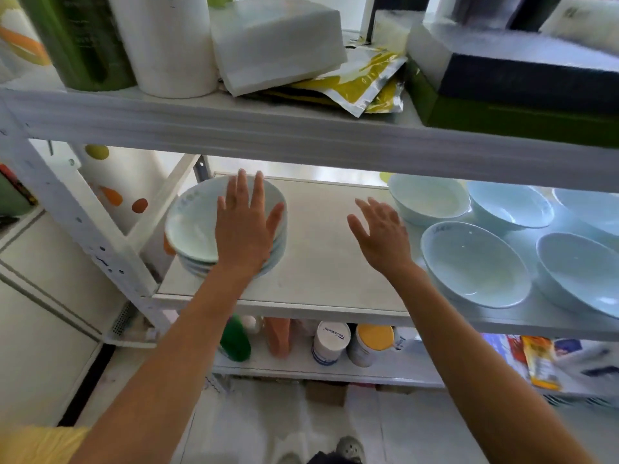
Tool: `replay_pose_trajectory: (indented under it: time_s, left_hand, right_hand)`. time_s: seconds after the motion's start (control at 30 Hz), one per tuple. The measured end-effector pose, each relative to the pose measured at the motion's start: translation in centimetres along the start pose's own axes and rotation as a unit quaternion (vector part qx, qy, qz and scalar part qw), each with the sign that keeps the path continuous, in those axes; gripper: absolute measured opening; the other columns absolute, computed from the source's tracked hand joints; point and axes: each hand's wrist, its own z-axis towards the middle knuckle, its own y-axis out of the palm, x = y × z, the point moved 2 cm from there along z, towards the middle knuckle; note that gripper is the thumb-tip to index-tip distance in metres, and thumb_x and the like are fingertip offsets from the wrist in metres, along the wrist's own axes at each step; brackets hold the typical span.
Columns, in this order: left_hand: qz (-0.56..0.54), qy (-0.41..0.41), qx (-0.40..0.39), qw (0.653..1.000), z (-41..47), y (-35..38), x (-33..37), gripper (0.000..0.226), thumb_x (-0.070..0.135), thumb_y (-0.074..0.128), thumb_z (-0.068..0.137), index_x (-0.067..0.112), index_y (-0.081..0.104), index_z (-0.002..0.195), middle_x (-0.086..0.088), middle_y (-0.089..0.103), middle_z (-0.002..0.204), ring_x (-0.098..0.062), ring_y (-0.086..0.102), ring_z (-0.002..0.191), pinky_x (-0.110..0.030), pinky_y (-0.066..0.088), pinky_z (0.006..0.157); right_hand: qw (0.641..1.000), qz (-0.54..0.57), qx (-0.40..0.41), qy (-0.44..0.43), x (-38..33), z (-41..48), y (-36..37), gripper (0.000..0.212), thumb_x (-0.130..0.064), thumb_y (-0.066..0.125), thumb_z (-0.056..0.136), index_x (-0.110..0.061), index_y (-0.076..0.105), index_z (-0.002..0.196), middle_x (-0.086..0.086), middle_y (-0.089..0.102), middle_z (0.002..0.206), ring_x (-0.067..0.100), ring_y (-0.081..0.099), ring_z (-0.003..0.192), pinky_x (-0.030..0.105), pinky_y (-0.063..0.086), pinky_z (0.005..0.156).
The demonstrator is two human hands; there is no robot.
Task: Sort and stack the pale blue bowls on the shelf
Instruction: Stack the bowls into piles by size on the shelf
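A stack of pale blue bowls [192, 226] stands at the left end of the middle shelf [321, 259]. My left hand [246, 226] hovers flat over the stack's right side, fingers spread, holding nothing. My right hand [382, 232] is open above the bare middle of the shelf, just left of the loose bowls. Several single pale blue bowls lie on the right: one near the front [474, 262], one behind it [430, 199], another further right [510, 204], and one at the right edge [579, 269].
The upper shelf board [301, 139] hangs close above my hands and carries a paper roll [167, 41], foam blocks and foil packets. Below, the lower shelf holds a green bottle [236, 339], tubs [330, 343] and packets. A slanted white brace [100, 226] borders the left.
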Motion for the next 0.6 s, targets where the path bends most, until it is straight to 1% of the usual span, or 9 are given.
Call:
replay_pose_trajectory:
  time_s: [0.1, 0.2, 0.3, 0.4, 0.47, 0.53, 0.6]
  left_hand:
    - [0.012, 0.042, -0.043, 0.998, 0.1, 1.5, 3.8, 0.071, 0.056, 0.014, 0.093, 0.019, 0.004, 0.153, -0.008, 0.000, 0.161, -0.025, 0.000, 0.149, -0.042, 0.008, 0.121]
    - [0.009, 0.078, -0.064, 0.995, 0.4, 3.0, 7.8, 0.072, 0.058, 0.015, 0.093, 0.021, 0.001, 0.153, -0.005, -0.004, 0.161, -0.024, -0.005, 0.149, -0.041, 0.002, 0.121]
    - [0.017, 0.113, -0.072, 0.991, 0.8, 4.9, 12.4, 0.073, 0.060, 0.014, 0.091, 0.022, 0.001, 0.153, -0.004, -0.006, 0.161, -0.025, -0.007, 0.149, -0.040, -0.001, 0.120]
    - [0.021, 0.152, -0.086, 0.984, 1.0, 7.0, 17.2, 0.075, 0.061, 0.009, 0.087, 0.025, 0.001, 0.153, -0.003, -0.007, 0.161, -0.025, -0.008, 0.148, -0.042, 0.000, 0.121]
    - [0.024, 0.172, -0.110, 0.979, 0.9, 8.5, 20.2, 0.071, 0.060, 0.011, 0.090, 0.027, -0.002, 0.152, -0.003, -0.010, 0.160, -0.025, -0.011, 0.148, -0.043, 0.001, 0.122]
    - [0.014, 0.176, -0.144, 0.974, 0.7, 10.3, 23.0, 0.068, 0.058, 0.015, 0.094, 0.028, -0.004, 0.152, -0.003, -0.011, 0.160, -0.024, -0.013, 0.148, -0.043, 0.000, 0.122]
    - [-0.013, 0.157, -0.182, 0.970, 0.9, 12.1, 25.3, 0.065, 0.057, 0.017, 0.096, 0.029, -0.003, 0.152, -0.003, -0.009, 0.161, -0.023, -0.012, 0.148, -0.042, 0.000, 0.121]
  right_hand:
    - [0.999, -0.019, 0.000, 0.027, 3.3, -0.5, -0.6, 0.053, -0.049, 0.025, 0.098, -0.028, 0.027, 0.147, 0.000, 0.019, 0.158, 0.025, 0.011, 0.147, 0.050, 0.010, 0.118]
    - [0.998, -0.002, 0.004, 0.067, 6.9, -1.1, -1.6, 0.053, -0.049, 0.026, 0.099, -0.029, 0.026, 0.147, -0.002, 0.018, 0.158, 0.022, 0.010, 0.147, 0.049, 0.006, 0.118]
    - [0.995, 0.006, 0.004, 0.104, 11.1, -1.5, -2.6, 0.053, -0.049, 0.026, 0.098, -0.031, 0.025, 0.148, -0.003, 0.016, 0.159, 0.022, 0.010, 0.147, 0.047, 0.005, 0.119]
    - [0.992, 0.008, 0.001, 0.126, 15.6, -1.4, -3.7, 0.052, -0.048, 0.025, 0.099, -0.031, 0.024, 0.148, -0.002, 0.016, 0.159, 0.022, 0.011, 0.147, 0.047, 0.006, 0.119]
    - [0.991, 0.007, -0.008, 0.133, 18.6, -1.2, -4.2, 0.053, -0.048, 0.024, 0.099, -0.030, 0.024, 0.148, -0.001, 0.016, 0.159, 0.022, 0.011, 0.147, 0.048, 0.006, 0.118]
    - [0.991, 0.006, -0.024, 0.135, 21.4, -0.7, -4.5, 0.053, -0.048, 0.023, 0.099, -0.028, 0.023, 0.149, 0.000, 0.016, 0.159, 0.023, 0.012, 0.147, 0.049, 0.008, 0.117]
    - [0.989, 0.025, -0.037, 0.138, 23.8, 0.2, -4.6, 0.053, -0.048, 0.025, 0.099, -0.027, 0.023, 0.149, 0.001, 0.016, 0.159, 0.023, 0.015, 0.146, 0.050, 0.010, 0.116]
